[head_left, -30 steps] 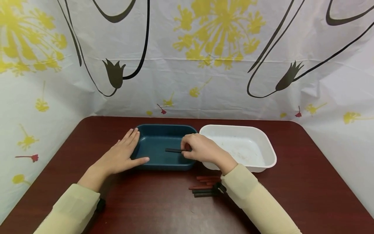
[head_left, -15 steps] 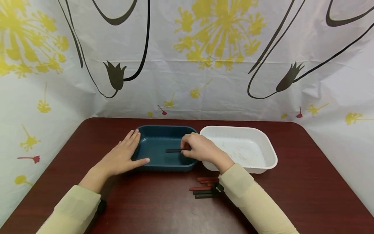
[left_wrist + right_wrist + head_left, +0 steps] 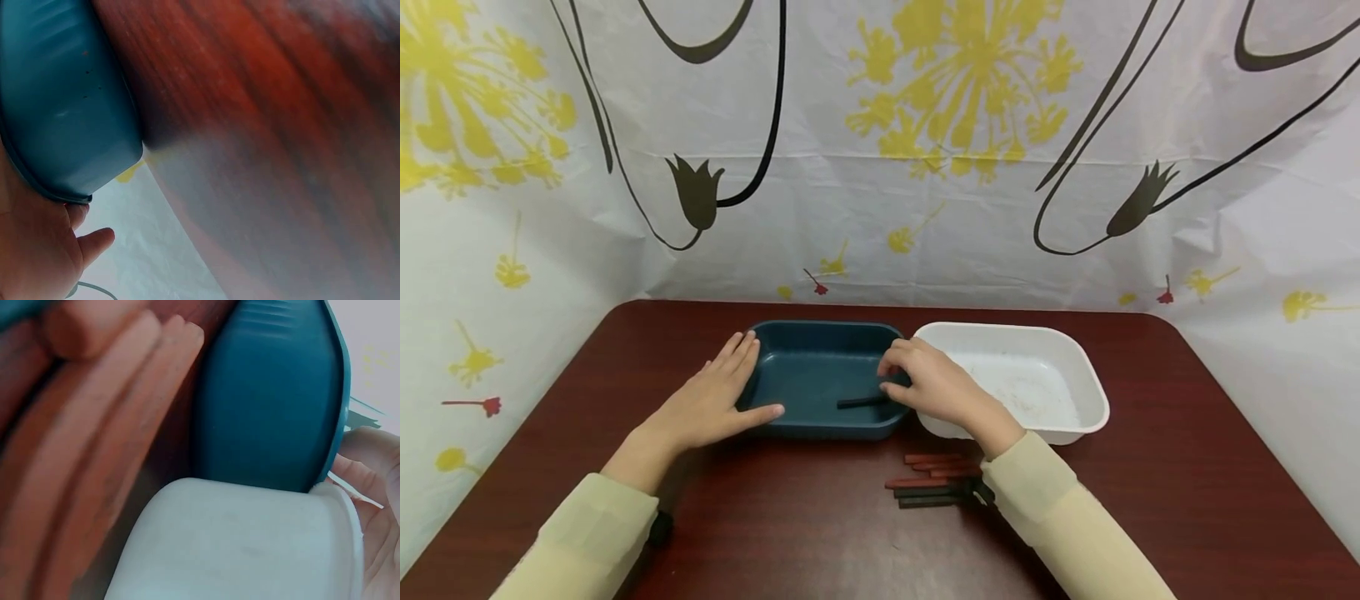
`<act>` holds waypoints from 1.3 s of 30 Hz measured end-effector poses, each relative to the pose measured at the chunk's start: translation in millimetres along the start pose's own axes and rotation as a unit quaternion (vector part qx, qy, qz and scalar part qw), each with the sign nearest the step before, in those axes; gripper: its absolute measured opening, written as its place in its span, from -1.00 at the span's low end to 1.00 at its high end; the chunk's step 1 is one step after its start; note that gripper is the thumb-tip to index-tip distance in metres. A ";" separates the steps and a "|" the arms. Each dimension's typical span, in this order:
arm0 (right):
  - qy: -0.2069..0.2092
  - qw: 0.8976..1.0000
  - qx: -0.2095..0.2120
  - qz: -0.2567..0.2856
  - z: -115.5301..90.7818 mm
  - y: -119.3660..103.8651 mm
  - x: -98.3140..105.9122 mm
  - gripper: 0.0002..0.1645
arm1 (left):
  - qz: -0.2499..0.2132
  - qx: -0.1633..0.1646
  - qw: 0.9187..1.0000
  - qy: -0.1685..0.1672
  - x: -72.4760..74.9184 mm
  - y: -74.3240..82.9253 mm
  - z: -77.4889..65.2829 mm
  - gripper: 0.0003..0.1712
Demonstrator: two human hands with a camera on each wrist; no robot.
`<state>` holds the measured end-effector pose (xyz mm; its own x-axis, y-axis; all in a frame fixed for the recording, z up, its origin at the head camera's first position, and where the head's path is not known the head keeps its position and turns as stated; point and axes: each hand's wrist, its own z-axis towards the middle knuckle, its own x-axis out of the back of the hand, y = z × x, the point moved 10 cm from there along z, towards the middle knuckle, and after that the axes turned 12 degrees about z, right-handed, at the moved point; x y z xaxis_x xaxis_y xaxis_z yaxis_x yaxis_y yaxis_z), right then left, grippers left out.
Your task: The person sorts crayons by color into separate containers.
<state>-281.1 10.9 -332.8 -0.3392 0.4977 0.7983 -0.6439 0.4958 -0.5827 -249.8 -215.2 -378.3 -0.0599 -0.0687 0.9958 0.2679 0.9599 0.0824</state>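
glossy dark-red table (image 3: 790,542) | white backdrop sheet (image 3: 850,183) behind it | yellow, red and dark flower prints (image 3: 973,54)

Two hands, by the head view's clock face: one left hand (image 3: 707,400) at eight, one right hand (image 3: 936,387) at five. Two dark wristbands (image 3: 660,529). Two trays: one blue tray (image 3: 797,375) at seven, one white tray (image 3: 1037,379) at four. One black stick (image 3: 859,402) lies in the blue tray, toward that tray's own four o'clock. On the one table (image 3: 790,517), between five and six, at least six more: four red sticks (image 3: 917,483) and two dark sticks (image 3: 925,502); the right wristband hides part of the bunch. On the one wall sheet (image 3: 827,108), two dark tulips (image 3: 696,196), at ten and two, two big yellow flowers (image 3: 973,50), at ten and one, and three small red flowers (image 3: 820,288), at three, nine and half past eight
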 end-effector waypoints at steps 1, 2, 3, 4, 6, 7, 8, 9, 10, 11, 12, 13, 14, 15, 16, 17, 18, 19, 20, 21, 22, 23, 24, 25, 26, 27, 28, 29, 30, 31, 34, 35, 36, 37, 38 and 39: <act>0.002 1.000 0.001 0.000 -2.7 -0.6 1.1 -0.84 | 0.000 0.000 1.000 0.000 0.1 0.1 0.1 0.28; 0.004 1.000 0.003 -0.002 -5.3 -1.4 2.2 -0.84 | 0.000 0.000 1.000 -0.001 0.1 0.2 0.2 0.28; 0.008 1.000 0.005 -0.004 -7.9 -2.6 3.4 -0.85 | -0.001 0.000 1.000 -0.001 0.0 0.0 0.3 0.28; 0.011 1.000 0.009 -0.007 -10.4 -4.4 4.8 -0.86 | -0.001 0.000 1.000 -0.001 0.1 0.3 0.4 0.28; 0.018 1.000 0.017 -0.011 -15.1 -7.8 7.5 -0.87 | -0.003 0.002 1.000 -0.002 -0.4 0.1 0.6 0.29; 0.021 1.000 0.020 -0.013 -17.4 -9.0 8.3 -0.88 | -0.003 0.001 1.000 -0.001 -0.5 0.0 0.7 0.29; 0.022 0.999 0.023 -0.015 -19.5 -10.1 9.0 -0.89 | -0.003 0.002 1.000 -0.002 -0.6 -0.1 0.7 0.29; 0.023 0.999 0.025 -0.017 -21.4 -11.2 9.7 -0.89 | -0.004 0.001 1.000 -0.002 -0.4 0.1 0.5 0.29; 0.023 0.999 0.028 -0.017 -22.9 -12.5 10.1 -0.89 | -0.004 0.002 1.000 -0.003 -0.5 -0.2 0.1 0.29; 0.023 0.999 0.030 -0.017 -24.2 -13.7 10.2 -0.89 | -0.004 0.002 1.000 -0.004 -0.7 -0.7 -0.2 0.29; 0.023 0.999 0.032 -0.017 -25.2 -14.8 10.3 -0.89 | -0.004 0.002 1.000 -0.003 -0.4 -0.7 -0.5 0.29; 0.022 0.999 0.033 -0.018 -26.2 -15.6 10.2 -0.89 | -0.005 0.001 1.000 -0.003 -0.4 -1.1 -0.4 0.29; 0.022 0.999 0.035 -0.018 -27.1 -16.5 10.5 -0.89 | -0.004 0.000 1.000 -0.003 -0.4 -1.3 -0.2 0.29; 0.022 0.999 0.036 -0.018 -28.1 -17.5 10.7 -0.88 | -0.003 0.000 1.000 -0.003 -0.5 -1.4 0.1 0.29; 0.023 0.999 0.037 -0.018 -29.3 -18.4 10.9 -0.87 | -0.002 0.000 1.000 -0.003 -1.0 -1.6 0.7 0.29; 0.023 0.999 0.037 -0.020 -30.5 -18.9 10.9 -0.87 | -0.002 -0.001 1.000 -0.004 -1.3 -1.5 1.2 0.29; 0.023 0.999 0.036 -0.022 -31.9 -19.1 10.9 -0.87 | -0.001 -0.002 1.000 -0.004 -1.9 -1.6 1.7 0.30; 0.024 0.999 0.035 -0.026 -33.4 -19.3 10.9 -0.87 | -0.001 -0.002 1.000 -0.005 -2.6 -1.7 2.1 0.30; 0.025 0.999 0.033 -0.029 -35.1 -19.9 11.2 -0.87 | -0.001 -0.002 1.000 -0.006 -3.0 -1.7 2.4 0.30; 0.026 0.999 0.032 -0.033 -36.8 -20.5 11.3 -0.87 | -0.001 -0.001 1.000 -0.007 -3.6 -1.8 2.7 0.30; 0.026 0.999 0.031 -0.037 -38.9 -20.9 11.1 -0.87 | -0.001 -0.002 1.000 -0.007 -4.0 -1.8 2.8 0.30; 0.027 0.998 0.029 -0.039 -41.0 -21.4 11.1 -0.87 | -0.001 -0.002 1.000 -0.007 -4.5 -1.8 2.9 0.30; 0.027 0.998 0.028 -0.042 -43.2 -21.7 10.9 -0.87 | -0.001 -0.002 1.000 -0.007 -5.0 -2.0 3.1 0.29; 0.027 0.998 0.028 -0.043 -45.2 -22.2 10.6 -0.86 | 0.000 -0.003 1.000 -0.007 -5.0 -2.0 3.0 0.29; 0.027 0.998 0.029 -0.043 -47.2 -22.4 10.5 -0.86 | 0.001 -0.004 1.000 -0.006 -5.1 -2.1 3.0 0.29; 0.028 0.998 0.029 -0.043 -49.3 -22.5 10.4 -0.87 | 0.003 -0.004 1.000 -0.006 -5.1 -2.1 3.2 0.30; 0.029 0.998 0.029 -0.044 -51.4 -22.5 10.3 -0.87 | 0.003 -0.005 1.000 -0.006 -4.9 -1.9 3.3 0.30; 0.029 0.998 0.031 -0.045 -53.3 -22.7 10.3 -0.88 | 0.003 -0.006 1.000 -0.006 -5.1 -1.8 3.7 0.30; 0.030 0.998 0.033 -0.048 -55.3 -22.5 10.2 -0.88 | 0.005 -0.007 1.000 -0.006 -5.2 -1.7 4.2 0.30; 0.032 0.998 0.034 -0.049 -57.2 -22.3 10.0 -0.89 | 0.006 -0.008 1.000 -0.006 -5.3 -1.6 4.6 0.30; 0.035 0.997 0.037 -0.050 -63.1 -23.2 9.4 -0.90 | 0.006 -0.008 1.000 -0.007 -5.9 -1.3 5.2 0.30; 0.035 0.997 0.038 -0.050 -65.0 -23.8 9.1 -0.90 | 0.007 -0.008 1.000 -0.008 -6.3 -1.4 5.2 0.30; 0.036 0.997 0.038 -0.049 -66.8 -24.3 8.8 -0.90 | 0.007 -0.007 1.000 -0.008 -5.9 -1.3 4.8 0.30; 0.035 0.998 0.039 -0.047 -68.5 -25.1 8.3 -0.90 | 0.006 -0.007 1.000 -0.008 -5.2 -1.0 4.4 0.29; 0.035 0.998 0.040 -0.045 -70.3 -25.9 7.8 -0.90 | 0.006 -0.007 1.000 -0.008 -4.5 -0.7 4.3 0.29; 0.034 0.998 0.040 -0.042 -72.1 -26.6 7.2 -0.90 | 0.006 -0.008 1.000 -0.009 -3.7 -0.2 4.2 0.29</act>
<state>-216.9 52.7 -322.5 -0.2366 0.5056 0.8297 -0.7220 0.4799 -0.4984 -253.6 -214.0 -382.2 -0.0737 -0.0530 0.9959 0.2847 0.9559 0.0719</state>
